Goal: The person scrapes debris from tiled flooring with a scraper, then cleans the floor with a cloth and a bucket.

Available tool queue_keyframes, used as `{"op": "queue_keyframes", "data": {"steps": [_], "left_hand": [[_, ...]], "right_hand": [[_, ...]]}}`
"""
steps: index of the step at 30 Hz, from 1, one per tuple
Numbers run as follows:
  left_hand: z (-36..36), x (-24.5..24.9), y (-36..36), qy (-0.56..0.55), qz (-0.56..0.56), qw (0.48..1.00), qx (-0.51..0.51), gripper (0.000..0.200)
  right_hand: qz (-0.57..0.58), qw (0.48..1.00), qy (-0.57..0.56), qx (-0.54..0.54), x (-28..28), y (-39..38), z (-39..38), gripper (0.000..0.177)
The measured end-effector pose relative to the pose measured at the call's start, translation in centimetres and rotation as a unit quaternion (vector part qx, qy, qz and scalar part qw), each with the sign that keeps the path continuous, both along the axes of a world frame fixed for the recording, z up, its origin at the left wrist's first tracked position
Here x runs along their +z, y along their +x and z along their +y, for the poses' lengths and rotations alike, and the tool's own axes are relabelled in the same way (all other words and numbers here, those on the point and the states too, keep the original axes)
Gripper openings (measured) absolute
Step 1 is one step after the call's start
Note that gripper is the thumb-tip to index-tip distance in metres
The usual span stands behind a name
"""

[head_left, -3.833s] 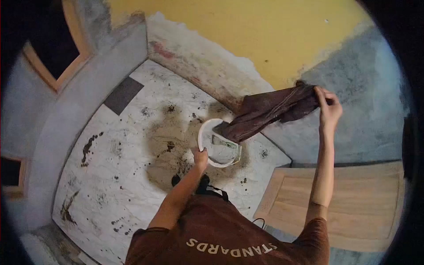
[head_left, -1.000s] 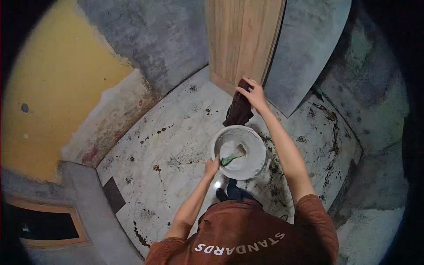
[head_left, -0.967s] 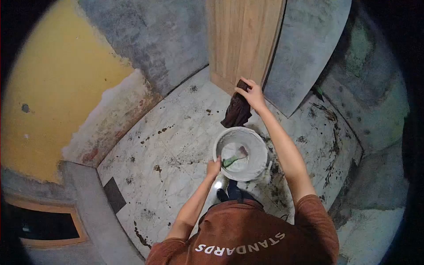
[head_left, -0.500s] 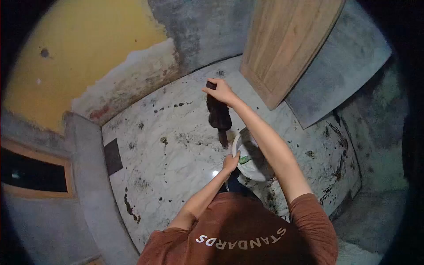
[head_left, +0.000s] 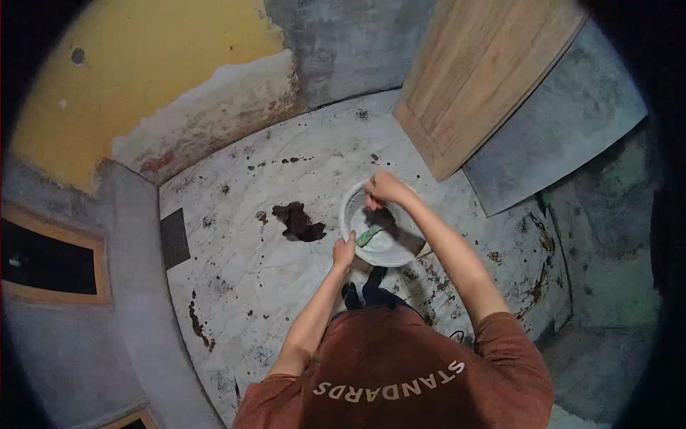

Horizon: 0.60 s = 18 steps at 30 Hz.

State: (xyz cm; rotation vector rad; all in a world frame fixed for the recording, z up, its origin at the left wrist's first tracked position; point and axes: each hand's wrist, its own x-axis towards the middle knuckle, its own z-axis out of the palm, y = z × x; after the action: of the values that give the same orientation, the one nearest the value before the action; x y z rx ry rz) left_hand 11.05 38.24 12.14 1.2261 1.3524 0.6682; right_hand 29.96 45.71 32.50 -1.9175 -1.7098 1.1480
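Note:
My left hand grips the near left rim of a whitish round bucket, held above the floor and tilted toward me. Inside the bucket lies a small green object whose kind I cannot make out. Over the bucket's far side is my right hand, its fingers curled together and pointing down into the opening. Whatever those fingers may hold is hidden. A dark brown crumpled cloth lies on the floor to the left of the bucket, apart from both hands.
The pale, marbled floor carries dark stains and scattered specks. A wooden door panel and a grey sheet lean at the back right. A peeling yellow wall and a grey ledge border the left. My feet are below the bucket.
My right hand has let go of the dark cloth, which now lies crumpled on the floor, and has moved back over the bucket. The bucket has shifted slightly left and away from me.

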Motion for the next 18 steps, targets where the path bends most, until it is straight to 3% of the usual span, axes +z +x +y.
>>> {"op": "queue_keyframes", "data": {"steps": [2, 3, 5, 8, 9, 11, 12, 14, 16, 18], "left_hand": [[0.2, 4.4, -0.1, -0.032, -0.023, 0.999, 0.004, 0.052], [0.2, 5.2, 0.1, -0.010, 0.029, 0.999, 0.009, 0.052], [0.2, 6.2, 0.8, 0.030, 0.077, 0.997, -0.006, 0.052], [-0.4, 7.8, 2.2, 0.058, 0.019, 0.998, -0.014, 0.053], [-0.7, 9.0, 2.6, 0.113, 0.033, 0.993, -0.023, 0.047], [-1.0, 8.0, 4.2, 0.081, 0.004, 0.994, -0.069, 0.041], [-1.8, 7.0, 5.0, 0.051, -0.024, 0.994, -0.093, 0.038], [-3.1, 6.6, 5.8, 0.050, -0.020, 0.993, -0.103, 0.036], [-3.7, 9.7, 6.6, -0.026, 0.009, 0.986, -0.164, 0.036], [-4.4, 6.2, 7.9, 0.043, 0.005, 0.985, -0.164, 0.036]], "right_hand": [[0.023, 0.992, -0.041, -0.120, -6.8, 1.5, -4.2, 0.037], [0.129, 0.961, -0.114, -0.215, -6.9, 0.9, -6.8, 0.041], [0.135, 0.930, -0.166, -0.300, -10.1, 0.3, -9.1, 0.053], [0.200, 0.861, -0.120, -0.452, -13.5, -1.0, -9.5, 0.054], [0.201, 0.852, -0.118, -0.469, -13.2, -1.3, -8.9, 0.054], [0.125, 0.853, -0.162, -0.481, -13.5, -0.5, -8.9, 0.054], [0.130, 0.844, -0.164, -0.493, -16.9, 0.9, -9.7, 0.054], [0.195, 0.834, -0.017, -0.516, -26.6, 3.6, -10.8, 0.049], [0.233, 0.822, -0.040, -0.519, -21.5, 4.6, -13.0, 0.045], [0.339, 0.764, -0.174, -0.520, -19.4, 6.1, -15.8, 0.039]]}}
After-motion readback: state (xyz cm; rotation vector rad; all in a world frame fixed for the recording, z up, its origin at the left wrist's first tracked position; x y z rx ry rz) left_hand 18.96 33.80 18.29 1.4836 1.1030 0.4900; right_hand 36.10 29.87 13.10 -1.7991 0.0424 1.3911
